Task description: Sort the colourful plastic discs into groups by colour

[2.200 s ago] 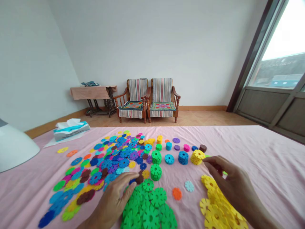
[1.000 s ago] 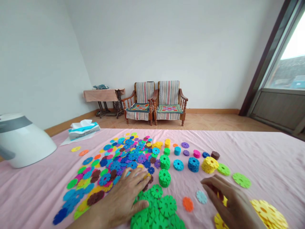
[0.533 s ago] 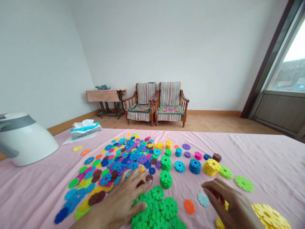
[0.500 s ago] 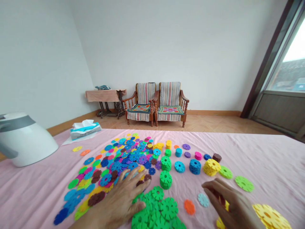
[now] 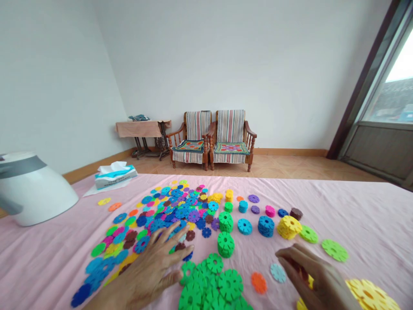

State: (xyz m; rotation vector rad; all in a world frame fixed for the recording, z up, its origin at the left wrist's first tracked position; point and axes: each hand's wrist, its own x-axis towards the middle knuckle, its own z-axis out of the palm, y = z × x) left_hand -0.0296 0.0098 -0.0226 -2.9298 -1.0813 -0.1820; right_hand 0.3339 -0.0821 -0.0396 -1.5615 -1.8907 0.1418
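Spread flat, my left hand (image 5: 155, 267) rests with its fingers apart on the near side of a mixed pile of coloured notched discs (image 5: 180, 211). A heap of green discs (image 5: 209, 284) lies just right of its thumb. My right hand (image 5: 312, 275) is curled with thumb and fingertips together; a dark reddish thing shows partly inside it, too hidden to name. Yellow discs (image 5: 371, 295) lie under and beside that hand. Between the hands are an orange disc (image 5: 259, 283) and a pale blue disc (image 5: 278, 273). Green stacks (image 5: 226, 244), a blue stack (image 5: 266, 226) and a yellow stack (image 5: 289, 227) stand farther back.
A white and grey jug (image 5: 38, 189) stands on the pink cloth (image 5: 364, 206) at the left, near a tissue box (image 5: 116, 176). Lime green discs (image 5: 334, 250) lie at the right. Beyond the cloth are two wooden chairs (image 5: 230, 148) and a small covered table (image 5: 138, 129).
My left hand has shifted a little to the left, uncovering brown and blue discs near its fingertips. My right hand stays curled in nearly the same place.
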